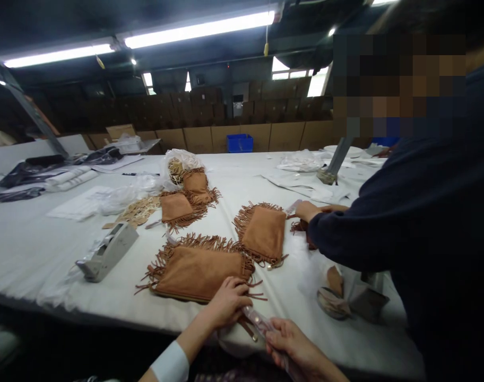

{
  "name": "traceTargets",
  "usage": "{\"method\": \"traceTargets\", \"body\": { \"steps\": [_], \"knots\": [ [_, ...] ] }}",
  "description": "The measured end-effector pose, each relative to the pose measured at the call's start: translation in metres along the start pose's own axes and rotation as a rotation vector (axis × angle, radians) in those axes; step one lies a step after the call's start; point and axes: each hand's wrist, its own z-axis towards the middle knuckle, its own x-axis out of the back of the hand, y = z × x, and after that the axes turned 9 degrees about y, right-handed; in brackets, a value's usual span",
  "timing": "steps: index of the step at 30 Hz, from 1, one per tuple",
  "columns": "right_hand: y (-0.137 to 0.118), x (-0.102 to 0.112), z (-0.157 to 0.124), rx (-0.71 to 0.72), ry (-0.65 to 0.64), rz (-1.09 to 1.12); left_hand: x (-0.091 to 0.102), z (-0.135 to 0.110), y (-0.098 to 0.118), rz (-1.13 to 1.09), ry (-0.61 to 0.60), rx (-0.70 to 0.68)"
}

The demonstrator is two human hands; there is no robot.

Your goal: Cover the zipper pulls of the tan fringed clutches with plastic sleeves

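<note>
My left hand [227,301] is curled on the near corner of a tan suede fringed bag [198,270] lying flat on the white table [35,249]. My right hand [292,339] pinches a clear plastic strip [260,323] that runs from the bag's corner toward me. A second fringed bag [264,232] lies just beyond, and two more fringed bags [177,207] sit farther back.
A co-worker in a dark sleeve [385,223] leans in from the right, a hand [308,210] on fringe beside the second bag. A grey tape dispenser [106,252] stands left. Clear bags [178,159], papers and tags lie behind. Another dispenser [345,297] sits right.
</note>
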Motion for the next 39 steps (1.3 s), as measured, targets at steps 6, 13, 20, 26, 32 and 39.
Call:
{"method": "traceTargets", "body": {
  "steps": [6, 13, 20, 26, 32, 39],
  "knots": [
    [-0.003, 0.000, 0.002, -0.043, 0.047, 0.157, 0.023, 0.000, -0.026, 0.033, 0.055, -0.019],
    [-0.013, -0.037, 0.013, -0.066, 0.051, 0.292, 0.003, -0.042, -0.004, -0.360, 0.608, 0.702],
    [0.016, -0.100, 0.019, 0.113, 0.052, 0.200, -0.017, -0.054, 0.036, -1.380, 0.489, 0.979],
    [0.014, -0.093, 0.014, 0.383, 0.014, -0.503, 0.008, -0.100, 0.018, -1.363, 0.449, 1.009],
    [-0.011, -0.093, 0.047, 0.916, -0.006, -0.964, 0.013, -0.150, 0.010, -1.250, 0.338, 1.102],
    [0.005, -0.106, 0.077, 0.934, -0.048, -0.937, -0.011, -0.157, 0.025, -1.311, 0.505, 1.124]
  ]
}}
